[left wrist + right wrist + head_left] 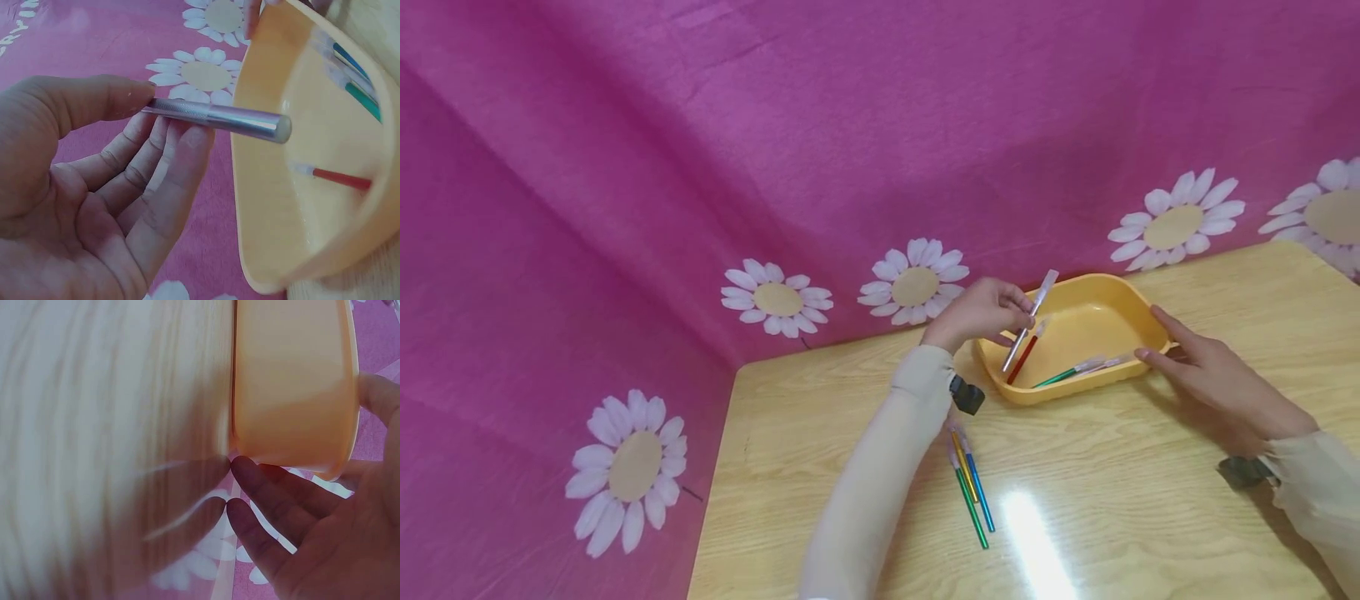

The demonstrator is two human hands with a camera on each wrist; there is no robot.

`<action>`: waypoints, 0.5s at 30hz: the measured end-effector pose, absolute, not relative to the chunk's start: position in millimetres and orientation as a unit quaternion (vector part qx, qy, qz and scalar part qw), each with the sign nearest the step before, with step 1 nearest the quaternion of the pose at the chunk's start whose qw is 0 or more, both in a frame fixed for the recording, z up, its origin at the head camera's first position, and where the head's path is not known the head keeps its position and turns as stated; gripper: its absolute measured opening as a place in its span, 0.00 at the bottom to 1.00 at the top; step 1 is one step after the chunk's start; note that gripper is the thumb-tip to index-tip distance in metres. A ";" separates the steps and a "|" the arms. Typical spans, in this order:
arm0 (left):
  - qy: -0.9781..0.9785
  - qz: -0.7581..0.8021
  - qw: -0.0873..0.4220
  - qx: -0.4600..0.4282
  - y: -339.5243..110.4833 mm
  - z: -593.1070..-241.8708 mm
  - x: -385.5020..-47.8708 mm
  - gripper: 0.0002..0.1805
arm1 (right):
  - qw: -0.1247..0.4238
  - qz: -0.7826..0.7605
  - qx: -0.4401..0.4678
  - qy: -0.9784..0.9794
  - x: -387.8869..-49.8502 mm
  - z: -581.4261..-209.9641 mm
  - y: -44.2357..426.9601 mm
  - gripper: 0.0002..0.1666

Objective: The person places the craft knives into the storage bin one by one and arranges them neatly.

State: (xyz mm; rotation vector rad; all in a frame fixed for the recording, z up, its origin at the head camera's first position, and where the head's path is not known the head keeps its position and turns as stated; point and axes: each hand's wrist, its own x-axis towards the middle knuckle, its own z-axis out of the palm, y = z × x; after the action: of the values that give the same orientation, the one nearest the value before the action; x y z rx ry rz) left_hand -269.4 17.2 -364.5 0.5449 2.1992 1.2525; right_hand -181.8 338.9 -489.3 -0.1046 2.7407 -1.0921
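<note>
In the head view, my left hand [988, 312] pinches a silver craft knife [1042, 292] with a clear cap over the left end of a yellow plastic tray [1097, 287]. The left wrist view shows the knife's knurled grip and smooth barrel between thumb and fingers. Inside the tray lie a red craft knife [1022, 360], a green craft knife [1056, 377] and others beside it, their caps clear. My right hand [1217, 375] touches the tray's right end, its fingers fairly straight and spread in the right wrist view.
Two-toned capped craft knives, one green [973, 508], one gold [964, 467] and one blue [980, 492], lie together on the wooden table [1112, 500] below my left forearm. A pink cloth [850, 125] with white daisies hangs behind and to the left.
</note>
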 end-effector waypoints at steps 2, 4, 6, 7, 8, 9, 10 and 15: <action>0.821 0.458 0.274 0.201 24.1 -362.3 -270.7 0.08 | 0.092 -0.365 -0.038 0.926 -181.3 -489.3 339.1 0.54; 0.828 0.450 0.271 0.197 31.4 -361.0 -272.1 0.08 | 0.090 -0.365 -0.039 0.926 -181.0 -489.5 339.4 0.54; 0.838 0.435 0.266 0.193 38.9 -360.7 -273.2 0.08 | 0.083 -0.361 -0.042 0.928 -180.8 -489.8 339.7 0.54; 0.844 0.428 0.263 0.189 41.7 -360.5 -273.7 0.07 | 0.083 -0.361 -0.042 0.928 -181.4 -489.6 339.1 0.54; 0.849 0.421 0.261 0.184 44.7 -360.9 -274.2 0.07 | 0.083 -0.359 -0.043 0.929 -181.9 -489.4 338.6 0.54; 0.853 0.416 0.260 0.179 47.5 -361.6 -274.7 0.07 | 0.089 -0.366 -0.040 0.925 -182.4 -489.2 338.4 0.55; 0.856 0.413 0.257 0.174 50.3 -362.8 -275.1 0.07 | 0.093 -0.369 -0.038 0.924 -182.7 -489.0 338.2 0.55; 0.867 0.405 0.246 0.154 64.2 -373.1 -277.2 0.07 | 0.101 -0.374 -0.030 0.921 -181.3 -488.5 339.9 0.54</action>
State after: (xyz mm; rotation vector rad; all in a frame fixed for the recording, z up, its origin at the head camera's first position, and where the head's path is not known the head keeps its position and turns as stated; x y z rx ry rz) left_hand -277.2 64.2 -373.1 0.4205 2.3644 1.1060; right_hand -181.3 339.9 -488.5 -0.0882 2.7211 -1.1055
